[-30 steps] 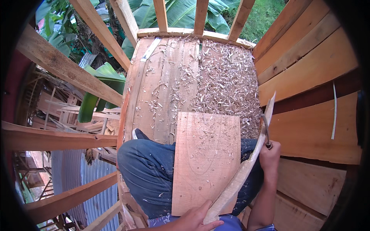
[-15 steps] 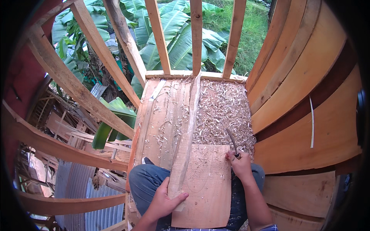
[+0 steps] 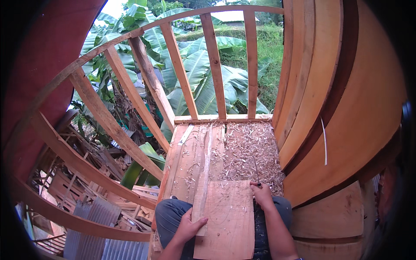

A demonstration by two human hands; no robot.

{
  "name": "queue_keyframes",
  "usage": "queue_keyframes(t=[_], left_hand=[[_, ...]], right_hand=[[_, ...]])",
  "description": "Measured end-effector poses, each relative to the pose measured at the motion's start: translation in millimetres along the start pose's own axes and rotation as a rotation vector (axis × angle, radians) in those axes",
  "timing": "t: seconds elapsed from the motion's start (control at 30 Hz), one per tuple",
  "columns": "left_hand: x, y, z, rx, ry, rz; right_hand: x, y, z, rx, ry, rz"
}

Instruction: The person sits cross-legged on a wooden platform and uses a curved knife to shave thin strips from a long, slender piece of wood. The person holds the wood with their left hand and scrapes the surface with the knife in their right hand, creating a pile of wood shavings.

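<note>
Steadying wood strip [image 3: 202, 190] over board [image 3: 229, 216]: left hand [image 3: 189, 226] gripped near end; right hand [image 3: 262, 196], fingers around bladed tool [image 3: 259, 185], needed clearance.

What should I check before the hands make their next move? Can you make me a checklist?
1. Left hand gripping the long wood strip: ok, the thumb lies over its near end.
2. Right hand holding the tool by its dark handle: ok.
3. Blade pointing away from the left hand: ok, it points forward, over the shavings.
4. Wide board lying over the legs: ok.
5. Floor swept: not ok, curly shavings cover much of its right side.
6. Blade sharp: cannot tell, its edge is too thin to see.
</note>
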State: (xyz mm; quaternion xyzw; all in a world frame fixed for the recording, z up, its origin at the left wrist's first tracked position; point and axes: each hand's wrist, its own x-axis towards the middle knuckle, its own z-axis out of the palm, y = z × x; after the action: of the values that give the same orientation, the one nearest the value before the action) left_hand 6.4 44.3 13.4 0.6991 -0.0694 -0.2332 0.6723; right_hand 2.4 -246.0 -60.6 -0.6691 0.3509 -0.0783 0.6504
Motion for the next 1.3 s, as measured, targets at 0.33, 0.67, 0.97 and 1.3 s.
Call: queue_keyframes(t=[0.33, 0.67, 0.97, 1.3], left_hand=[[-45.5, 17.6, 4.9, -0.022, -0.040, 0.079], [-76.6, 47.0, 10.2, 0.107, -0.172, -0.024], [-64.6, 60.1, -3.7, -0.188, -0.219, -0.117], [-13.0, 54.0, 22.0, 0.131, -0.432, -0.042]], right_hand=[[-43.9, 11.5, -17.0, 0.050, -0.028, -0.179], [-108.2, -19.9, -45.5, 0.113, -0.014, -0.063], [-139.5, -37.2, -23.0, -0.432, 0.152, -0.502], [-128.4, -81.1, 0.6, -0.850, -0.017, -0.670]])
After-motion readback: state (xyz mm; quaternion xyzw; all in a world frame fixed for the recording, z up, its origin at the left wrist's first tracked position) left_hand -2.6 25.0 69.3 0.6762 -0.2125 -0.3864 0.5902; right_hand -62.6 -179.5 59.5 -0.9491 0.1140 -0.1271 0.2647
